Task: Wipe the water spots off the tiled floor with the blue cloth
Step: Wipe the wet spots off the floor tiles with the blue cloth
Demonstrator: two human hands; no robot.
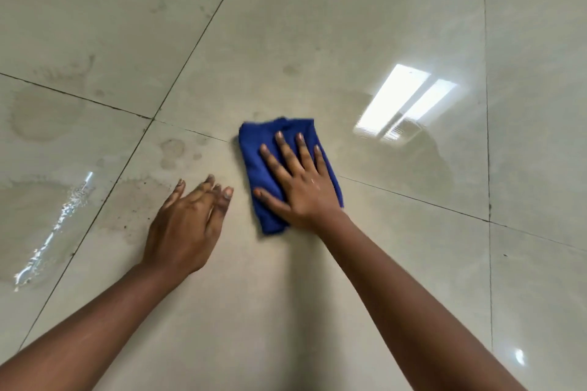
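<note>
The folded, soft blue cloth [286, 168] probably slides easily on the glossy beige tiled floor [349, 25], best pressed flat at its centre as the right hand [301, 187] does, fingers spread apart, the left hand [187, 219] open at its nine o'clock.

The blue cloth [259, 165] is a deep royal blue, folded into a thick, roughly rectangular pad with soft, rumpled edges. It lies flat on the tiled floor [397, 25], straddling a dark grout line near the spot where four tiles meet. The floor is made of large, glossy beige tiles with thin dark joints. The water spots [173, 151] show as dull, darker blotches to the left of the cloth: a cluster of small round marks just beside it, and wider, irregular patches further left, some glinting wet.
</note>
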